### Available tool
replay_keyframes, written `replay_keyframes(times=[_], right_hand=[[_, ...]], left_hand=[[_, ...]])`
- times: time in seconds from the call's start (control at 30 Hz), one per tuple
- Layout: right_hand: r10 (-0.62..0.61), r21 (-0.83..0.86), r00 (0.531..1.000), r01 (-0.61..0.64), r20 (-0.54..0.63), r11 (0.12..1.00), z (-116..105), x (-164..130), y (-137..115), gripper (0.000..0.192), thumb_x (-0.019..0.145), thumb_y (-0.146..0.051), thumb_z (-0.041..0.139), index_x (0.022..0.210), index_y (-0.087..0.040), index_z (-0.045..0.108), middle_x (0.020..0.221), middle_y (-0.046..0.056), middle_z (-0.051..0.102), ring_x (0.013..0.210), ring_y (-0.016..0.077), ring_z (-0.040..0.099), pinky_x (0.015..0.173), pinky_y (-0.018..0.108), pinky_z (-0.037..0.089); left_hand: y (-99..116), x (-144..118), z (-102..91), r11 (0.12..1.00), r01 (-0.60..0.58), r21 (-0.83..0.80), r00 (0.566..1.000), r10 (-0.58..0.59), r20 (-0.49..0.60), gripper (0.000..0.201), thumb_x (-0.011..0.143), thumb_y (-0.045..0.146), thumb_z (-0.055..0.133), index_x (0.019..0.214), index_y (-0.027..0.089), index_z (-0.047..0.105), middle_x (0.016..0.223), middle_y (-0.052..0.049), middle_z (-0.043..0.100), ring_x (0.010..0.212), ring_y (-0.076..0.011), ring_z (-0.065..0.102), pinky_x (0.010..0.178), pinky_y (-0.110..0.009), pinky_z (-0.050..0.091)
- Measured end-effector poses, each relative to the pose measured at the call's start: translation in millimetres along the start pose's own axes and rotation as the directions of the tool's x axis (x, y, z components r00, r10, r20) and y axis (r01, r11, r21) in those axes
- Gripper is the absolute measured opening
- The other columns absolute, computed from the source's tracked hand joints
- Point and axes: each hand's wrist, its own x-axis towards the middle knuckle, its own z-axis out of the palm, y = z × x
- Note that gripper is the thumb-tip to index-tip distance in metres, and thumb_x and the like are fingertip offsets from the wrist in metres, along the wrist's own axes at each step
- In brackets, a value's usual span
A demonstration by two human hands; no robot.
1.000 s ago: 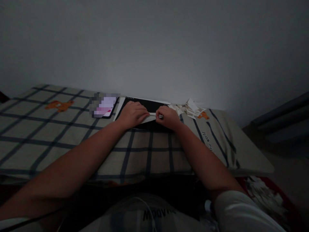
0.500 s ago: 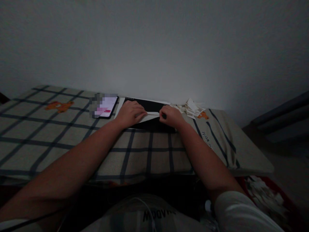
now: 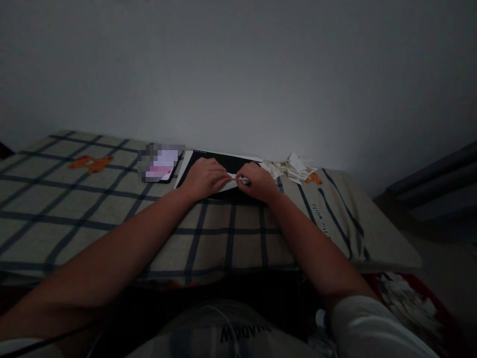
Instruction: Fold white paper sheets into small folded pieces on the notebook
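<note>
On the cloth (image 3: 112, 199), close to the wall (image 3: 238, 89), the paper (image 3: 230, 184) lay over a black pad (image 3: 229, 161), between the two hands and partly under them. The pad probably gave it a flatter, firmer bed than the soft cloth would have. The left hand (image 3: 204, 176) had its fingers drawn together and bent down, the thumb and fingertips pinching the paper at its upper edge; that grip looked meant to keep it from sliding. The right hand (image 3: 259, 181) was curled, its thumb and forefinger pinching the same edge just beside, perhaps to keep that short length tight and straight. Its other fingers were tucked in, and what they touched I could not tell. The phone (image 3: 164, 161) lay to the left, apart from the hands, seemingly where its lit screen could be glanced at. The heap of pale pieces (image 3: 296, 169) sat beyond the right hand, likely out of its way.

The paper was white and plain, a thin band between the fingertips and a wider, slanting part below. It looked folded or rolled along the band, though the dim light hid the detail.
</note>
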Motion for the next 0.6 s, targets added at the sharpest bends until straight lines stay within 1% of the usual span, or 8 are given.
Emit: replay_keyframes(times=[0.1, 0.3, 0.43, 0.53, 0.6], right_hand=[[-0.036, -0.003, 0.999, 0.036, -0.009, 0.999, 5.5, 2.4, -5.1, 0.009, 0.085, -0.017, 0.052, 0.087, -0.019, 0.060, 0.087, 0.006, 0.062, 0.085, 0.0196, 0.051, 0.075, 0.031, 0.036], [-0.019, -0.022, 1.000, 0.019, 0.002, 1.000, 6.6, 2.7, -5.8, 0.005, 0.083, -0.019, 0.053, 0.083, -0.019, 0.058, 0.083, 0.006, 0.061, 0.081, 0.0194, 0.050, 0.072, 0.031, 0.035], [-0.018, -0.023, 1.000, 0.018, 0.004, 1.000, 4.2, 1.0, 0.9, 0.005, 0.082, -0.017, 0.053, 0.081, -0.019, 0.057, 0.083, 0.005, 0.060, 0.081, 0.0192, 0.050, 0.071, 0.031, 0.035], [0.007, -0.018, 1.000, -0.007, 0.019, 1.000, 1.6, -1.6, 5.7, 0.006, 0.079, -0.015, 0.053, 0.080, -0.020, 0.057, 0.083, 0.005, 0.059, 0.081, 0.0193, 0.049, 0.070, 0.030, 0.035], [0.021, -0.023, 0.999, -0.020, 0.028, 1.000, 0.0, -2.5, 5.8, 0.006, 0.078, -0.015, 0.054, 0.080, -0.020, 0.057, 0.082, 0.005, 0.059, 0.080, 0.0195, 0.049, 0.069, 0.031, 0.034]], left_hand=[[5.3, 0.9, 0.7, 1.000, -0.018, 0.010, 1.000, 0.018, -0.008, 0.030, 0.094, 0.038, 0.051, 0.088, 0.021, 0.075, 0.088, -0.004, 0.074, 0.085, -0.0207, 0.061, 0.071, -0.036, 0.039], [9.1, 1.5, 0.3, 0.998, -0.045, 0.036, 0.999, 0.046, -0.023, 0.030, 0.094, 0.038, 0.051, 0.090, 0.020, 0.074, 0.087, -0.004, 0.074, 0.083, -0.0204, 0.061, 0.068, -0.036, 0.038], [6.6, 1.0, -1.5, 1.000, -0.027, 0.009, 0.999, 0.027, -0.024, 0.028, 0.094, 0.037, 0.051, 0.090, 0.021, 0.074, 0.089, -0.004, 0.074, 0.084, -0.0205, 0.061, 0.069, -0.036, 0.038], [4.1, 0.1, -2.0, 1.000, 0.006, -0.005, 1.000, -0.006, -0.008, 0.028, 0.093, 0.038, 0.052, 0.089, 0.022, 0.074, 0.089, -0.004, 0.074, 0.086, -0.0215, 0.061, 0.071, -0.037, 0.039], [3.6, -0.3, -1.5, 1.000, 0.003, -0.012, 1.000, -0.003, -0.004, 0.028, 0.093, 0.038, 0.051, 0.089, 0.021, 0.074, 0.089, -0.005, 0.074, 0.086, -0.0218, 0.061, 0.071, -0.037, 0.039]])
